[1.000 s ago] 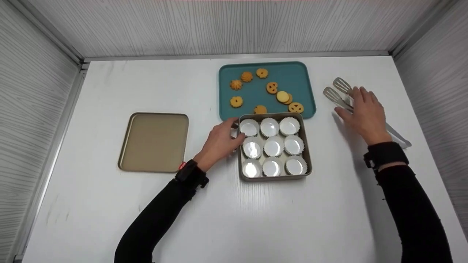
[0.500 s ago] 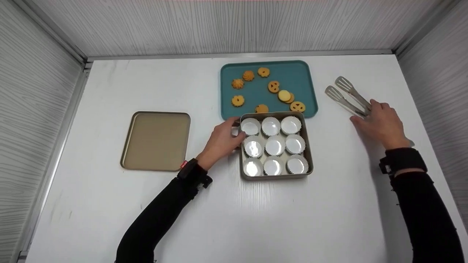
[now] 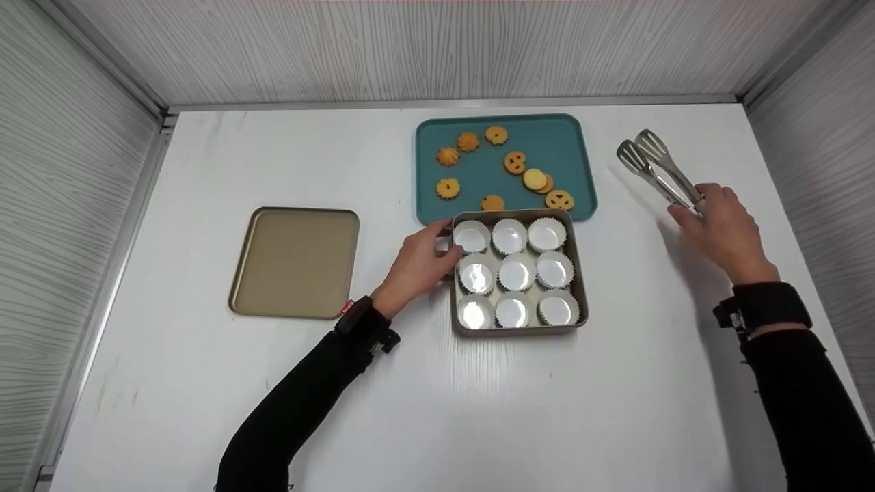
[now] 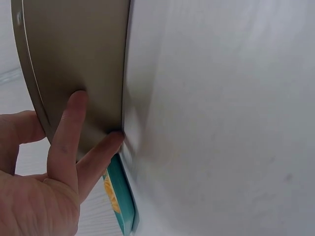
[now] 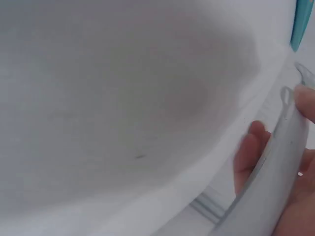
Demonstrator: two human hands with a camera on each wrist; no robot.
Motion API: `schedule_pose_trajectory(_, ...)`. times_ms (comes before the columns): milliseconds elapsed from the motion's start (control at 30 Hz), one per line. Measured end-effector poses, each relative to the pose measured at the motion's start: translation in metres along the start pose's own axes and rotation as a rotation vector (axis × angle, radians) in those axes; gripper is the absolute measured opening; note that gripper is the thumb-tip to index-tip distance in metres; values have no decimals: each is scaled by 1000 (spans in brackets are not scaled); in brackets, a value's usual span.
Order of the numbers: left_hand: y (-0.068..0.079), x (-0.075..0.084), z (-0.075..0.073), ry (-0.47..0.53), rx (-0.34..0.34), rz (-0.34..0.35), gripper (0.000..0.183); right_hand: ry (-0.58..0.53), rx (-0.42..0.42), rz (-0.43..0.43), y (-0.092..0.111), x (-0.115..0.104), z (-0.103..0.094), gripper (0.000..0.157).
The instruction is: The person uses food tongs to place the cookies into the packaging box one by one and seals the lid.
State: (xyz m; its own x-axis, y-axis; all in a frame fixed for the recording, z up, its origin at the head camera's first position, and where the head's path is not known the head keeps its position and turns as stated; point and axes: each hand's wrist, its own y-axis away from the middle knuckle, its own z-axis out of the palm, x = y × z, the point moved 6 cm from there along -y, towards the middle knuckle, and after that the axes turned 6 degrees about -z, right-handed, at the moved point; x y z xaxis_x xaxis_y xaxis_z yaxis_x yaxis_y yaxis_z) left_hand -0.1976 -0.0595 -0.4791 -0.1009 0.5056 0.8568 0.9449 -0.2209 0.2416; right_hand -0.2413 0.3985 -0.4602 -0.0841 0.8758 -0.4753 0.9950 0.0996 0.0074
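A square metal tin (image 3: 523,331) holds several white fluted paper cups (image 3: 515,273). My left hand (image 3: 420,263) holds the tin's left side. In the left wrist view, two fingertips (image 4: 78,98) press its outer wall while the thumb reaches to the rim. Over at the right, my right hand (image 3: 728,236) grips metal tongs (image 3: 673,174) by the arms, their slotted heads raised off the table and apart, pointing up and left. The right wrist view shows fingers and thumb around the tongs (image 5: 278,162). Behind the tin lies a teal tray (image 3: 478,167) with several cookies (image 3: 534,180).
A flat square metal lid (image 3: 297,263) lies on the white table (image 3: 410,410) left of the tin. The tin's back edge overlaps the tray's front edge in the head view. Grey wood-patterned panels (image 3: 451,55) border the table at the back and both sides.
My right hand has slid down the tongs toward the right and closed around them. The slotted heads now stand off the table. The left hand keeps its place on the tin.
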Motion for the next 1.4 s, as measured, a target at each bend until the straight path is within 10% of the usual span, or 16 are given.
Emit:
schedule_pose_trajectory(267,1,0,1,15,26,13,54,66,60,-250,-6,-73,3,57)
schedule_pose_trajectory(600,1,-1,7,9,34,36,57,223,-94,-320,-18,-117,29,53)
schedule_pose_trajectory(1033,4,-5,5,26,55,48,55,297,63,-454,-8,-126,37,48)
schedule_pose_trajectory(1400,6,-6,2,83,34,31,53,274,-2,-408,-10,-119,42,47)
